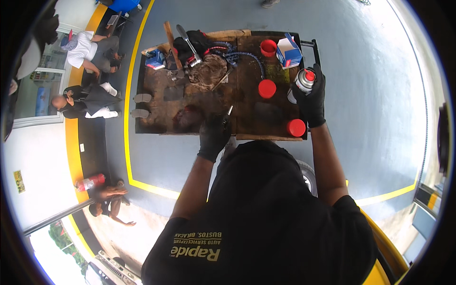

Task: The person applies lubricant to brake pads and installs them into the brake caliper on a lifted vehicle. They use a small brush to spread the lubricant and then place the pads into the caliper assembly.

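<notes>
My gloved left hand (pixel 213 135) is closed round a slim tool with a silver tip (pixel 230 110) at the bench's near edge, its handle mostly hidden by the fingers. My gloved right hand (pixel 312 107) grips a spray can (pixel 304 80) with a red top at the bench's right side. A red round lid (pixel 267 88) lies left of the can, and another (pixel 296 127) sits near the front right corner. The worn wooden bench (pixel 228 95) also holds two pads (pixel 141 105) at its left end.
The bench's far side holds rags (pixel 206 71), a long wrench (pixel 189 45), blue rope (pixel 251 54), a red cup (pixel 268 47) and cardboard boxes (pixel 288 50). Three people sit along the left wall (pixel 85 61) (pixel 85 100) (pixel 107 204), near a red extinguisher (pixel 90 182). A wheel (pixel 308 178) shows below the bench.
</notes>
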A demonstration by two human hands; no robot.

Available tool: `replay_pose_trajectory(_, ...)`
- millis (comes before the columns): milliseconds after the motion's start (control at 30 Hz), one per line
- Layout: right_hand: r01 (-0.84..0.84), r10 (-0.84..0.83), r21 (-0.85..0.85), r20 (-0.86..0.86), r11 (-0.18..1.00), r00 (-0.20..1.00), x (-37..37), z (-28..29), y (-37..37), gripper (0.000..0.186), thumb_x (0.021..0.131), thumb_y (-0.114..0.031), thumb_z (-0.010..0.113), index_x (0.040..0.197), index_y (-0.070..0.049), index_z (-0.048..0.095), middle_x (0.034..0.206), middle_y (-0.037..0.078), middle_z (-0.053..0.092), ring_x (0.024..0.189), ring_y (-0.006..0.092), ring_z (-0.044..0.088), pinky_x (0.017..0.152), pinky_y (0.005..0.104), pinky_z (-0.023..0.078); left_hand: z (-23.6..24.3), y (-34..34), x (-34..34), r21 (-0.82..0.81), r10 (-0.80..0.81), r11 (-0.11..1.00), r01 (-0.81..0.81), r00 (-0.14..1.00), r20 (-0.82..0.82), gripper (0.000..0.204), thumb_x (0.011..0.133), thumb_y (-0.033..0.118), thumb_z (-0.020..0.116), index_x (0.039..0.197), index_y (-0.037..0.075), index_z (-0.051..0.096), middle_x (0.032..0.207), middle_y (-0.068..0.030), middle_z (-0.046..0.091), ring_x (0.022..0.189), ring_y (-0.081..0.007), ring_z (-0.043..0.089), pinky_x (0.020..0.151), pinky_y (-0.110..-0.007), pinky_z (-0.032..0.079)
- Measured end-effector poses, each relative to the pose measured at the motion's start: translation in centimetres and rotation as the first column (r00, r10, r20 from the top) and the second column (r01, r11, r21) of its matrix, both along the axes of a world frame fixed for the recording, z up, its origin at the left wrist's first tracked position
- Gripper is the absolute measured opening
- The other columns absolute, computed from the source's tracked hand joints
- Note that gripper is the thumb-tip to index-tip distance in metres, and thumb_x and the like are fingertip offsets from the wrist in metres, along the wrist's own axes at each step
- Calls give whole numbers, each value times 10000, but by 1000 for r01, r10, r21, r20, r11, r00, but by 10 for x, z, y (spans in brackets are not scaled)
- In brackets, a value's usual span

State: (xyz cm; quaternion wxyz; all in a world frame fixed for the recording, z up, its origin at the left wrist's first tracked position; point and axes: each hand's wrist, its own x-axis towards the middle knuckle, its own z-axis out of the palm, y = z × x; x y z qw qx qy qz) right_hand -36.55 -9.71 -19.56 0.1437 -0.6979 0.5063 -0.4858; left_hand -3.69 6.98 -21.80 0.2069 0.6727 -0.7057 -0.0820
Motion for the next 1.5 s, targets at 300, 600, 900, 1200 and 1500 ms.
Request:
replay_pose_trajectory(300,-75,67,63,119,995,991,-8,-13,-5,881,763,-172,943,1491,2,478,1329,201,606,1219,400,611,1039,498,512,-27,22,-41,12,121,993,-121,993,-13,238,868,257,820,1029,103,736,1027,-99,726,1019,-356,678,881,-516,505)
replay_pose_trajectory(600,-76,74,109,21,991,997,-20,-25,5,858,797,-186,937,1494,1,473,1352,203,609,1278,391,599,1111,483,477,-25,15,-45,-57,127,989,-134,986,-109,199,840,269,813,968,136,741,977,-107,721,1001,-370,682,861,-523,518)
replay_pose_trajectory(900,-63,61,-56,-21,996,998,-35,-18,44,969,867,-97,884,1636,-8,301,1648,244,354,1562,414,371,1199,505,457,-12,8,-43,181,155,975,-129,978,-137,246,843,205,702,1056,83,710,973,-170,724,931,-426,692,819,-577,509)
replay_pose_trajectory(1200,50,-112,-281,-211,959,971,-22,44,69,801,919,-131,821,1578,-19,379,1593,212,409,1481,380,429,1128,507,517,-14,11,-23,180,218,966,-186,959,-181,223,832,283,755,937,87,731,849,-139,756,789,-389,736,731,-532,557)
replay_pose_trajectory(1500,62,-116,-265,-192,962,975,-5,33,82,822,870,-137,877,1522,23,403,1501,253,477,1382,411,494,1101,509,467,-34,8,-17,208,198,964,-166,969,-145,251,812,330,785,908,115,699,831,-126,743,827,-381,744,745,-552,567)
